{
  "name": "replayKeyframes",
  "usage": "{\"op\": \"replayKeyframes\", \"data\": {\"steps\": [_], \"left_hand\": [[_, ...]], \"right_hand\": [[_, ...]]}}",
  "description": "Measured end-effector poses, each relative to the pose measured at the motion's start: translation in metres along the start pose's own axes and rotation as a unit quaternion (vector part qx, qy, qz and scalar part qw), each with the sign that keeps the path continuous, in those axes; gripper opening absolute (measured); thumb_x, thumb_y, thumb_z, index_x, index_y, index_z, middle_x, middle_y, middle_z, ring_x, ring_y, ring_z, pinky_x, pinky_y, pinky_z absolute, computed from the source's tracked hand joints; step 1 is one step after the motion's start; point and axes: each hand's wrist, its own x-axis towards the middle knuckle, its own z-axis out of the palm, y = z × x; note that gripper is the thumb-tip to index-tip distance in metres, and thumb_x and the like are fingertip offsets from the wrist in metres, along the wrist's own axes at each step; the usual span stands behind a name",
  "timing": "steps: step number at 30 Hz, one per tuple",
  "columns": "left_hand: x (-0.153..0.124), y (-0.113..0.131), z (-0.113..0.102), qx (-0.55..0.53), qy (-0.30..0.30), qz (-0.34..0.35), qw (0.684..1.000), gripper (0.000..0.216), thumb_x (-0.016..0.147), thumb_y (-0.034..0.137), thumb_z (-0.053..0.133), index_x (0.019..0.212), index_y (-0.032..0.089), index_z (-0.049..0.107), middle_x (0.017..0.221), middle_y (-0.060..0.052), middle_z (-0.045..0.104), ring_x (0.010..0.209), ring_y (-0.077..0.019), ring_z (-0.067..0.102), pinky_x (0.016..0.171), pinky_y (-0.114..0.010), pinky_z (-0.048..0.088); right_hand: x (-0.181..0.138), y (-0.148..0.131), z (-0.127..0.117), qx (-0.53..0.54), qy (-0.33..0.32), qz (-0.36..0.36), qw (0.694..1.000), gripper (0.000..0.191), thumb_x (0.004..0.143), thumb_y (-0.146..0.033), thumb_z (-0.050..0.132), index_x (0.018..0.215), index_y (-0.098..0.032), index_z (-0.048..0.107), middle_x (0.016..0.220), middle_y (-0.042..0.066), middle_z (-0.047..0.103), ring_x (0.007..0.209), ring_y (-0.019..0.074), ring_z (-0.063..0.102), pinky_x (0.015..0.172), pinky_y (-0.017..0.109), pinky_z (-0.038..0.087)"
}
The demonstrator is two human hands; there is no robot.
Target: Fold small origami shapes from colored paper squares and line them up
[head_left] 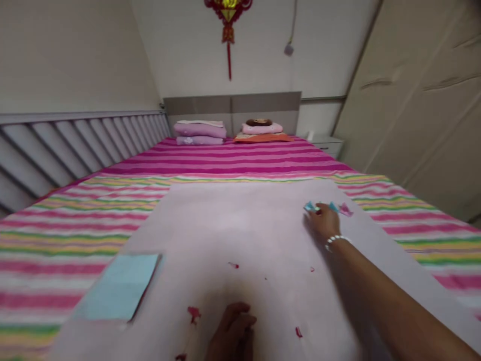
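Note:
My right hand (322,221) reaches far forward over a pale pink sheet (240,225) laid on the bed. Its fingers curl down onto small folded paper pieces, teal (311,206) and pink (344,209), lying at the sheet's right side. A beaded bracelet (335,240) is on that wrist. My left hand (232,335) rests near the bottom edge with its fingers curled; whether anything is inside them is hidden. A stack of light blue paper (120,286) lies at the left of the sheet. Small red paper scraps (194,314) are scattered near my left hand.
The bed has a striped pink, yellow and green cover (67,220). Folded pink bedding (199,133) and a pillow (262,131) lie at the headboard. A ribbed wall panel (75,145) runs along the left, a wardrobe (424,100) stands on the right, and a red ornament (228,20) hangs above.

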Motion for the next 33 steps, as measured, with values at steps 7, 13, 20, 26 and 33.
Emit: {"op": "replayKeyframes", "data": {"steps": [7,13,20,26,33], "left_hand": [[0.017,0.009,-0.073,0.048,-0.025,0.01,0.998,0.022,0.083,0.013,0.048,0.094,0.023,0.065,0.096,-0.007,0.069,0.09,-0.0205,0.067,0.08,-0.033,0.057],[0.026,-0.035,-0.156,0.157,0.092,-0.055,0.982,0.022,0.084,0.025,0.05,0.099,0.019,0.064,0.104,-0.01,0.069,0.101,-0.0249,0.064,0.092,-0.044,0.051],[0.032,-0.086,-0.202,0.26,0.123,-0.14,0.948,0.039,0.078,0.04,0.057,0.104,0.012,0.063,0.118,-0.019,0.063,0.12,-0.0357,0.051,0.101,-0.053,0.04],[0.035,-0.097,-0.188,0.3,0.094,-0.185,0.931,0.059,0.067,0.042,0.069,0.114,0.008,0.059,0.13,-0.02,0.055,0.128,-0.0379,0.042,0.106,-0.049,0.035],[0.035,-0.099,-0.192,0.301,0.062,-0.223,0.925,0.059,0.077,0.044,0.06,0.12,0.005,0.055,0.129,-0.022,0.056,0.124,-0.0331,0.049,0.105,-0.042,0.037]], "right_hand": [[-0.129,-0.042,-0.023,0.11,-0.09,-0.14,0.98,0.022,0.078,-0.045,0.057,0.085,-0.026,0.065,0.074,0.008,0.065,0.059,0.0245,0.059,0.054,0.04,0.05],[-0.274,-0.056,-0.026,0.137,-0.131,-0.28,0.941,0.019,0.082,-0.033,0.06,0.099,-0.03,0.066,0.097,0.009,0.069,0.09,0.0297,0.065,0.073,0.044,0.055],[-0.349,-0.039,-0.019,0.02,-0.105,-0.38,0.919,0.041,0.081,-0.028,0.062,0.121,-0.027,0.055,0.12,0.013,0.064,0.107,0.0348,0.061,0.081,0.048,0.049],[-0.357,-0.036,-0.015,-0.048,-0.031,-0.431,0.901,0.035,0.086,-0.029,0.057,0.118,-0.017,0.055,0.12,0.017,0.064,0.109,0.0335,0.059,0.086,0.047,0.043],[-0.358,-0.035,-0.012,-0.04,-0.015,-0.429,0.902,0.029,0.088,-0.03,0.053,0.113,-0.016,0.057,0.119,0.018,0.063,0.109,0.0329,0.058,0.084,0.045,0.043]]}}
